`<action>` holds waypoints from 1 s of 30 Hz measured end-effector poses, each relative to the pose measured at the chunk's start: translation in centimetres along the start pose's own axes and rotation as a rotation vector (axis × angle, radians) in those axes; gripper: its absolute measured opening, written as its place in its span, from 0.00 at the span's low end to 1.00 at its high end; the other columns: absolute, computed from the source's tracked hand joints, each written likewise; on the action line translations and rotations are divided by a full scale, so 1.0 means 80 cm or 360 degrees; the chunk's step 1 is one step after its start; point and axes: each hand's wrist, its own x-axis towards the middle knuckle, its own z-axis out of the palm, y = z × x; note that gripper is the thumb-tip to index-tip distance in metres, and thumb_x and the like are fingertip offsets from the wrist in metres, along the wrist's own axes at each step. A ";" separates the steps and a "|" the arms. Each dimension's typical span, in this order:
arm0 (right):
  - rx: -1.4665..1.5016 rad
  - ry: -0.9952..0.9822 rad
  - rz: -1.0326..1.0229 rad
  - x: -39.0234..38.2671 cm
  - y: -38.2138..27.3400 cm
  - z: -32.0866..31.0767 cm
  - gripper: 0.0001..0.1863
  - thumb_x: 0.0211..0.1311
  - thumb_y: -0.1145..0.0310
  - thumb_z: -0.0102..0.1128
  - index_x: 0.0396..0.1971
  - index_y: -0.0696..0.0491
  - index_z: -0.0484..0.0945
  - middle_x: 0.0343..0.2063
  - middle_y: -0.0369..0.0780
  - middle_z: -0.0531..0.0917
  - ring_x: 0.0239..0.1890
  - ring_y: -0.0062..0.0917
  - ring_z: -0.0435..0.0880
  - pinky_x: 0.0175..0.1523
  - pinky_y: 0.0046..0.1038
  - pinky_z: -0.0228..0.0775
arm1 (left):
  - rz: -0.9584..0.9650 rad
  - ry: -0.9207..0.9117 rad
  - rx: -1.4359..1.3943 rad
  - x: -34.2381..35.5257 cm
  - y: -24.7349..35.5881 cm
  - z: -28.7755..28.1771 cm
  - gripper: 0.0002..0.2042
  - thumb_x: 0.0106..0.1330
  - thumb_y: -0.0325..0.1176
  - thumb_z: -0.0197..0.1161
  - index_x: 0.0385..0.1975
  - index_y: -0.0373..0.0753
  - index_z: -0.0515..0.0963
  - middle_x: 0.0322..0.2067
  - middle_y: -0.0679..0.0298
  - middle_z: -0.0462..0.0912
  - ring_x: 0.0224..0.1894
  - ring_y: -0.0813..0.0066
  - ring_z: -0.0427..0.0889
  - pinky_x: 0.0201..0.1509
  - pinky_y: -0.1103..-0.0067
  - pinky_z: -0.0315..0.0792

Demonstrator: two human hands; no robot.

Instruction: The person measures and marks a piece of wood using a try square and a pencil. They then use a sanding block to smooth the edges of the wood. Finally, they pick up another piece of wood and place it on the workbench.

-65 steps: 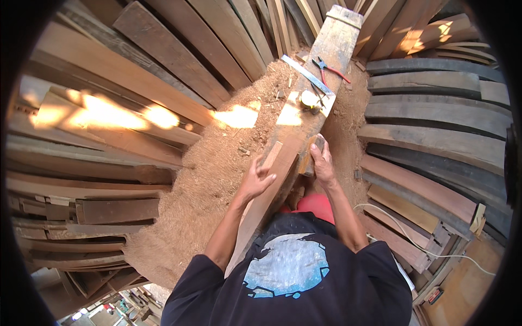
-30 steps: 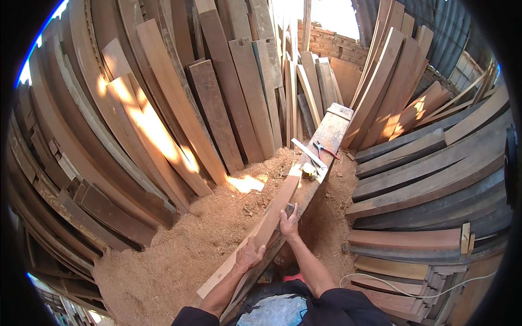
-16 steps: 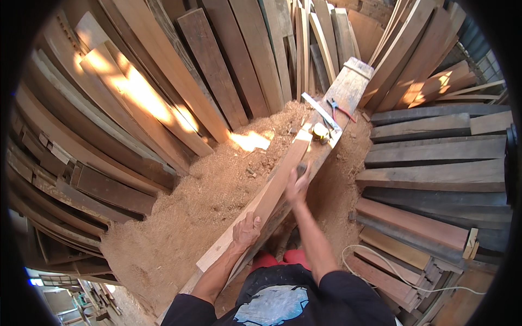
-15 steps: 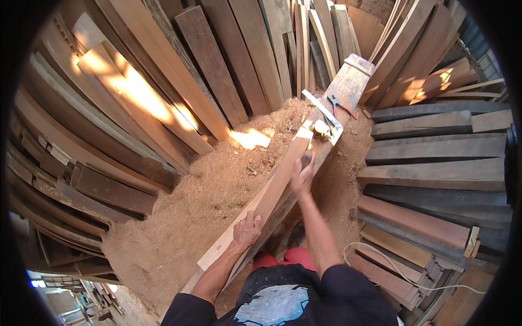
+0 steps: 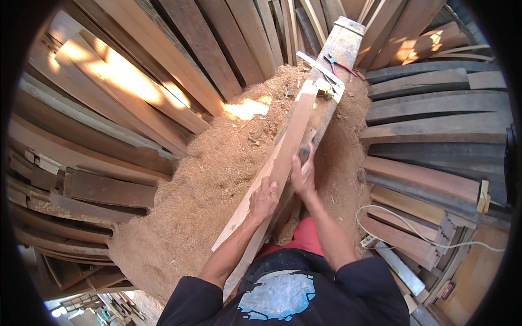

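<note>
Left hand (image 5: 265, 196) grips the edge of a long pale wooden plank (image 5: 283, 157), fingers wrapped on it — plank lies lengthwise on a narrow workbench (image 5: 343, 41) over sawdust (image 5: 206, 185). Right hand (image 5: 303, 173) closed on a small dark tool (image 5: 305, 154) (kind unclear), pressed against the plank's right side.
</note>
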 end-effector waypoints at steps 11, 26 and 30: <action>-0.0227 0.0354 -0.0173 0.002 -0.002 0.010 0.38 0.73 0.55 0.55 0.73 0.62 0.55 0.50 0.58 0.80 0.53 0.45 0.82 0.60 0.44 0.72 | 0.0163 -0.0083 -0.0171 0.002 -0.014 0.004 0.21 0.77 0.37 0.49 0.63 0.32 0.65 0.42 0.30 0.81 0.43 0.25 0.80 0.48 0.43 0.73; -0.0184 0.0080 0.0067 -0.097 -0.015 0.018 0.39 0.74 0.56 0.53 0.74 0.64 0.51 0.62 0.61 0.72 0.66 0.50 0.73 0.70 0.43 0.63 | 0.0259 0.0164 -0.0576 0.013 -0.033 0.020 0.13 0.78 0.37 0.49 0.54 0.36 0.67 0.40 0.33 0.81 0.42 0.26 0.80 0.46 0.45 0.72; -0.0327 0.0077 0.0155 -0.273 -0.037 0.048 0.41 0.73 0.56 0.54 0.74 0.65 0.51 0.65 0.62 0.68 0.69 0.53 0.69 0.74 0.45 0.58 | 0.0193 0.0144 -0.0665 0.011 -0.038 0.022 0.13 0.78 0.39 0.47 0.52 0.37 0.68 0.42 0.35 0.81 0.43 0.26 0.80 0.46 0.46 0.72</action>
